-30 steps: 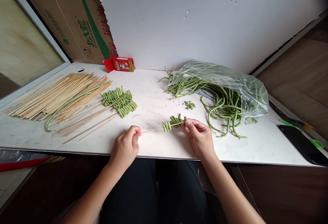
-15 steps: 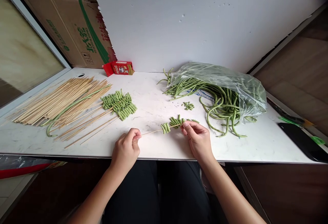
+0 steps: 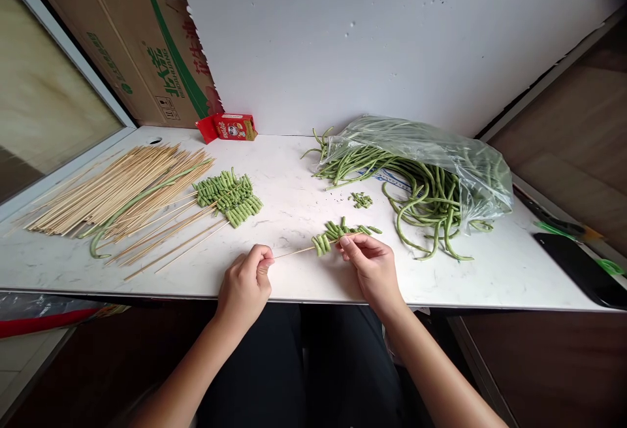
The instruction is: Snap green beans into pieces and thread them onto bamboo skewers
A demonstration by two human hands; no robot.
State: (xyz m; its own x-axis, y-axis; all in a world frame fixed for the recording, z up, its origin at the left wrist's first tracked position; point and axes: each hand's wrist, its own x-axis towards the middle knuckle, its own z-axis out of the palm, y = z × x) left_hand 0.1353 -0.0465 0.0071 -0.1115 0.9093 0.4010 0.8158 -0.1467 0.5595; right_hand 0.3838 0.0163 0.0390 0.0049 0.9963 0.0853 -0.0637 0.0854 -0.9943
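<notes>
My left hand is closed around the near end of a thin bamboo skewer, just above the front of the counter. Several short green bean pieces are threaded side by side along it. Close to the skewer's far tip, my right hand pinches it between thumb and fingers; whether a bean piece is also in that pinch is hidden. Loose cut bean pieces lie behind the right fingers. Left of the hands, filled bean skewers are stacked with their sticks pointing left.
A pile of bare skewers with one long bean across it covers the left. Long beans spill from a clear plastic bag at right. Bean ends, a red box and a black phone also lie on the counter.
My right hand has slid slightly left along the skewer, and the threaded pieces now sit closer to its fingers. My left hand keeps its hold, barely shifted to the right.
</notes>
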